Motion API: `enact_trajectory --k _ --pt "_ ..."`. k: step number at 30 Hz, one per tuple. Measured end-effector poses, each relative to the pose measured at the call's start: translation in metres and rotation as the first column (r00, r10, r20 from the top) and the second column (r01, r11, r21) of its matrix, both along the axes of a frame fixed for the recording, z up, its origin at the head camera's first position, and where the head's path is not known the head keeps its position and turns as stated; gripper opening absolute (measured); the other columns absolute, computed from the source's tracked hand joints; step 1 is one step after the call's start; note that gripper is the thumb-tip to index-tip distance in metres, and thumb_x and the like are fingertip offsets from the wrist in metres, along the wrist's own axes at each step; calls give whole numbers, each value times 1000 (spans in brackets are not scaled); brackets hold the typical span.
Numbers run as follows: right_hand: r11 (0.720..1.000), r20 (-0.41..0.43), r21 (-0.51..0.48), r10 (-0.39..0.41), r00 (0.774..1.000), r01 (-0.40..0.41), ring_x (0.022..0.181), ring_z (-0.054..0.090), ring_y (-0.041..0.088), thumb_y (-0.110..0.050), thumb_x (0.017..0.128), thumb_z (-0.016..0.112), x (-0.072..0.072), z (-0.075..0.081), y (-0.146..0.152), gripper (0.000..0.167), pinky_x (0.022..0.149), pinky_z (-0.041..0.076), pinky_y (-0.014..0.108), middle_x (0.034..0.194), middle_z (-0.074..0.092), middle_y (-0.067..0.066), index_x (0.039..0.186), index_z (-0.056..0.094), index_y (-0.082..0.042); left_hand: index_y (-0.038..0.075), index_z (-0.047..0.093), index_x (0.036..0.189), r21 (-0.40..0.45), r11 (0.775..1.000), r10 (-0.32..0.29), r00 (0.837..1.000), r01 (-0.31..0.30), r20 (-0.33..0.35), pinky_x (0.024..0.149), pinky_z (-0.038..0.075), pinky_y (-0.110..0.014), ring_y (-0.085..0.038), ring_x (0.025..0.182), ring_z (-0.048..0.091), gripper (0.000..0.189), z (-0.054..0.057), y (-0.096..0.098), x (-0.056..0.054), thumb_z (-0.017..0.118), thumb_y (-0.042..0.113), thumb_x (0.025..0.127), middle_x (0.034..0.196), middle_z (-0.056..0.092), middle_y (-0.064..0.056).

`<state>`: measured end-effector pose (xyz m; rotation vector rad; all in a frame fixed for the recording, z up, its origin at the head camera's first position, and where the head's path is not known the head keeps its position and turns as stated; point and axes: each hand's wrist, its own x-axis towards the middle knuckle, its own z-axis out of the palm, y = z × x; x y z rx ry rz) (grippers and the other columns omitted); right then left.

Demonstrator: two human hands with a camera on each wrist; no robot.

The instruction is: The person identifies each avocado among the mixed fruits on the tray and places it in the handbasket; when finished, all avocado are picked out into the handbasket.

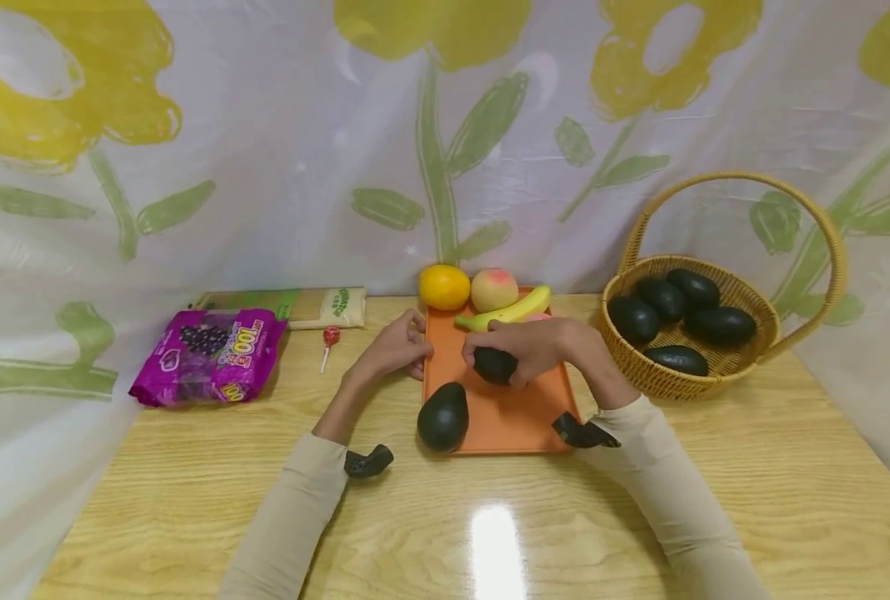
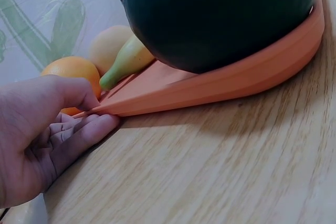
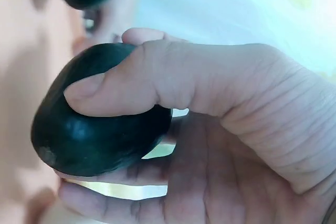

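In the head view my right hand (image 1: 531,348) grips a dark green avocado (image 1: 494,367) over the middle of an orange tray (image 1: 516,425). The right wrist view shows the thumb laid across this avocado (image 3: 79,135), with fingers curled round its other side. My left hand (image 2: 47,135) pinches the tray's left rim, thumb above and fingers below. A second avocado (image 1: 443,418) lies at the tray's near left corner. Along the tray's far end are an orange (image 1: 445,287), a peach (image 1: 494,290) and a banana (image 1: 508,310); a pinkish fruit (image 1: 539,317) is mostly hidden behind my right hand.
A wicker basket (image 1: 658,387) with a tall handle stands to the right and holds several avocados (image 1: 721,326). On the left are a purple snack bag (image 1: 212,354), a long flat packet (image 1: 317,307) and a red lollipop (image 1: 330,336). A flowered curtain (image 1: 265,167) hangs behind the table.
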<state>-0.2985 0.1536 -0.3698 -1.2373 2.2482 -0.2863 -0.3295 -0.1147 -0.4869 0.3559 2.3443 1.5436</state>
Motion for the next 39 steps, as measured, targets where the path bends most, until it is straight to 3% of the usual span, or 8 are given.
enact_trajectory --k 5,11,18,22,27,32,35,39 --pt "994 -68 -109 -27 997 19 111 50 23 6 76 77 1 19 24 62 99 43 37 115 59 1 124 52 -24 -3 40 131 24 1000 9 1000 -9 12 55 64 -30 -14 59 62 47 1 -2 1 64 6 91 79 62 -5" --pt "973 -144 -230 -54 988 20 104 51 23 6 79 77 1 33 59 54 92 46 35 112 58 4 120 51 -17 1 40 124 28 999 22 999 -23 23 54 64 -31 -14 56 60 41 -2 1 1 63 6 90 73 58 -2" --pt "934 -105 -261 -280 954 245 104 53 19 -17 98 73 9 50 97 30 88 49 31 114 54 6 120 51 -20 2 41 121 21 999 26 1000 -26 1 53 64 -32 -14 55 60 39 -4 2 -2 62 5 89 72 57 -3" --pt "896 -111 -323 -355 928 304 108 54 13 -18 102 67 13 56 119 24 92 47 23 117 59 0 121 53 -15 2 41 121 23 999 27 1000 -27 13 53 64 -33 -14 55 61 39 -3 2 -2 63 5 89 73 59 -3" --pt "854 -196 -326 -480 855 405 117 56 16 -21 99 73 18 63 148 40 96 45 21 127 61 3 132 52 -15 1 41 122 31 999 20 1000 -19 -1 54 64 -32 -15 57 62 40 -2 2 -1 63 6 90 76 62 -5" --pt "801 -233 -236 -596 768 550 123 57 32 -28 94 79 20 60 174 65 103 47 44 137 56 17 143 40 -9 1 41 123 12 1000 15 1000 -15 3 55 64 -32 -14 57 62 40 -1 3 1 63 6 90 76 62 -4" --pt "769 -216 -188 -639 738 611 126 52 42 -24 92 80 18 55 188 71 105 45 57 138 51 26 142 35 0 1 41 123 15 1000 16 1000 -16 2 54 64 -31 -14 57 62 41 0 3 1 64 6 90 75 62 -4" --pt "730 -205 -88 -679 705 677 128 48 48 -22 92 80 16 49 204 72 101 46 63 141 45 31 141 33 3 -1 41 127 23 1000 12 1000 -12 6 54 64 -30 -14 58 62 44 0 3 1 65 7 90 77 62 -5"
